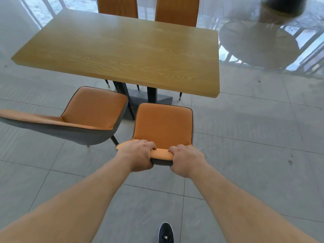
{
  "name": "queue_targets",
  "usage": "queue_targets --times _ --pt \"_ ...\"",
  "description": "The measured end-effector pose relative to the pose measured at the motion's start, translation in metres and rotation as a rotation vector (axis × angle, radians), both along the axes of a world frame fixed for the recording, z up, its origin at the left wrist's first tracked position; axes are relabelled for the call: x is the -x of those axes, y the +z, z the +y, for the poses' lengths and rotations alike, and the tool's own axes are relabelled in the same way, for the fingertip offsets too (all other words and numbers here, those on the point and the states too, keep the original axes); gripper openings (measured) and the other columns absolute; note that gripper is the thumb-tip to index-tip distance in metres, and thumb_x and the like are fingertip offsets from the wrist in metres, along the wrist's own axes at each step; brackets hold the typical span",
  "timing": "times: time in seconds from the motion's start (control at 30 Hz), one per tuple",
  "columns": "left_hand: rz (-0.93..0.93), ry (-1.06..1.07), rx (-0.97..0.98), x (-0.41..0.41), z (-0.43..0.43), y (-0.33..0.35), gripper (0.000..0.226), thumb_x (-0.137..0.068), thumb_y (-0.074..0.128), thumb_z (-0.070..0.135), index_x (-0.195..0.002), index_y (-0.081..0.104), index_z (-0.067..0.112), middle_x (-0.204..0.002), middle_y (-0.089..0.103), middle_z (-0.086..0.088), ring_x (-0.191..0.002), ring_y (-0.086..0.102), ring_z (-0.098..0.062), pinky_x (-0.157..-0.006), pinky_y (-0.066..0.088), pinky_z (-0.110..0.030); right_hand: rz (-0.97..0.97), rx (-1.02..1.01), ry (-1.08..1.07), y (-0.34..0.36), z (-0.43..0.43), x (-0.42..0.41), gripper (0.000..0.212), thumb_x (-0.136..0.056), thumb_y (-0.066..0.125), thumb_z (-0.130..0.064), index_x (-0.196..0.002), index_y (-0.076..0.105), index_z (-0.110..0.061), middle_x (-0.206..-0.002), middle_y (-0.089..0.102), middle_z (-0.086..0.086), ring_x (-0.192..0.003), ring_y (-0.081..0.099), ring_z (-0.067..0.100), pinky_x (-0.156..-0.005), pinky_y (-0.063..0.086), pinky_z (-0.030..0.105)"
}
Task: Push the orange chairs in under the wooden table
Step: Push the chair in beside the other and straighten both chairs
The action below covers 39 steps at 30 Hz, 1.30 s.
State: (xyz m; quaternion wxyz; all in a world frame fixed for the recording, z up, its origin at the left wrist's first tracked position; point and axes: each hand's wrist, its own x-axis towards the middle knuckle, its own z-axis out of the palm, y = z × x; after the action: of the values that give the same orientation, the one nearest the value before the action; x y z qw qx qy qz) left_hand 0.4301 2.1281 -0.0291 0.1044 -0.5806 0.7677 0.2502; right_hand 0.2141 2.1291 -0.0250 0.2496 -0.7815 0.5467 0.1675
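A wooden table (122,48) stands ahead on dark legs. An orange chair (164,125) with a grey back sits in front of me, its seat clear of the table's near edge. My left hand (138,155) and my right hand (186,160) both grip the top of its backrest, side by side. A second orange chair (91,109) stands to the left, turned at an angle and pulled out from the table. Two more orange chairs, one at the left (117,6) and one at the right (177,10), stand at the far side with their backs showing above the tabletop.
Grey floor tiles (245,137) lie all around. A round white table (259,44) stands at the far right by the windows. My black shoe (165,232) shows at the bottom edge.
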Motion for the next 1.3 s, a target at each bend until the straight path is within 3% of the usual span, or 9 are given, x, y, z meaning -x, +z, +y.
queue_targets --times 0.3,0.53,0.67,0.77,0.9,1.03,1.13,1.2,1.3 --pt "0.099 -0.047 -0.076 0.016 -0.069 -0.003 0.032 -0.080 0.060 0.050 -0.111 0.056 0.041 -0.102 0.060 0.014 -0.093 0.058 -0.015 -0.074 0.045 -0.032 0.081 -0.016 0.009 0.002 -0.070 0.017 0.042 -0.087 0.058 -0.042 -0.128 0.058 -0.036 -0.122 0.063 -0.006 -0.113 0.057 0.021 -0.098 0.047 0.038" --pt "0.174 -0.133 -0.152 0.028 -0.074 -0.010 0.049 -0.081 0.072 0.051 -0.124 0.056 0.035 -0.108 0.061 0.008 -0.096 0.058 -0.018 -0.086 0.059 -0.040 0.362 -0.051 -0.131 0.021 -0.064 0.012 0.053 -0.085 0.061 -0.045 -0.137 0.050 -0.039 -0.136 0.056 -0.002 -0.129 0.049 0.028 -0.109 0.039 0.057" --pt "0.085 -0.205 -0.258 -0.050 -0.078 -0.003 0.060 -0.075 0.071 0.062 -0.127 0.053 0.039 -0.107 0.060 0.010 -0.094 0.058 -0.015 -0.075 0.054 -0.034 0.309 -0.081 -0.084 0.030 -0.046 -0.043 0.053 -0.086 0.060 -0.049 -0.136 0.049 -0.037 -0.130 0.057 -0.004 -0.120 0.052 0.027 -0.104 0.041 0.054" --pt "-0.010 -0.247 -0.221 -0.121 -0.080 0.005 0.059 -0.071 0.068 0.065 -0.123 0.055 0.038 -0.106 0.061 0.011 -0.096 0.058 -0.016 -0.082 0.057 -0.040 0.230 -0.118 -0.069 0.029 -0.033 -0.085 0.051 -0.086 0.060 -0.049 -0.134 0.052 -0.035 -0.126 0.059 -0.005 -0.114 0.056 0.024 -0.097 0.046 0.045" --pt "-0.036 -0.250 -0.149 -0.187 -0.085 0.010 0.051 -0.080 0.070 0.057 -0.125 0.059 0.036 -0.115 0.064 0.009 -0.106 0.061 -0.018 -0.088 0.057 -0.040 0.168 -0.127 -0.108 0.021 -0.015 -0.124 0.048 -0.088 0.058 -0.043 -0.135 0.052 -0.038 -0.123 0.060 -0.009 -0.114 0.056 0.020 -0.071 0.043 0.032" --pt "-0.113 -0.170 -0.098 -0.228 -0.093 0.010 0.050 -0.091 0.069 0.051 -0.136 0.056 0.033 -0.123 0.065 0.005 -0.111 0.060 -0.020 -0.092 0.056 -0.041 0.339 -0.152 -0.193 0.034 -0.024 -0.127 0.046 -0.090 0.059 -0.034 -0.134 0.052 -0.043 -0.126 0.061 -0.008 -0.114 0.056 0.021 -0.095 0.050 0.044" --pt "-0.206 -0.017 -0.128 -0.267 -0.092 0.004 0.041 -0.092 0.070 0.046 -0.126 0.056 0.027 -0.106 0.060 0.005 -0.098 0.059 -0.020 -0.085 0.055 -0.039 0.522 -0.248 -0.303 0.046 -0.032 -0.140 0.038 -0.084 0.062 -0.030 -0.121 0.054 -0.038 -0.106 0.057 -0.006 -0.092 0.053 0.019 -0.087 0.049 0.047" --pt "-0.280 0.013 -0.068 -0.289 -0.083 0.001 0.028 -0.093 0.065 0.041 -0.116 0.056 0.027 -0.096 0.055 0.006 -0.089 0.057 -0.019 -0.077 0.051 -0.037 0.405 -0.262 -0.291 0.049 -0.035 -0.166 0.038 -0.080 0.063 -0.037 -0.117 0.053 -0.033 -0.100 0.056 -0.006 -0.087 0.055 0.018 -0.071 0.049 0.040" --pt "-0.290 0.017 0.084 -0.307 -0.069 -0.001 0.011 -0.095 0.057 0.029 -0.104 0.050 0.030 -0.088 0.054 0.008 -0.081 0.056 -0.018 -0.069 0.045 -0.034 0.156 -0.142 -0.194 0.037 -0.029 -0.222 0.033 -0.088 0.061 -0.037 -0.117 0.049 -0.027 -0.104 0.058 0.000 -0.093 0.059 0.026 -0.078 0.056 0.046"
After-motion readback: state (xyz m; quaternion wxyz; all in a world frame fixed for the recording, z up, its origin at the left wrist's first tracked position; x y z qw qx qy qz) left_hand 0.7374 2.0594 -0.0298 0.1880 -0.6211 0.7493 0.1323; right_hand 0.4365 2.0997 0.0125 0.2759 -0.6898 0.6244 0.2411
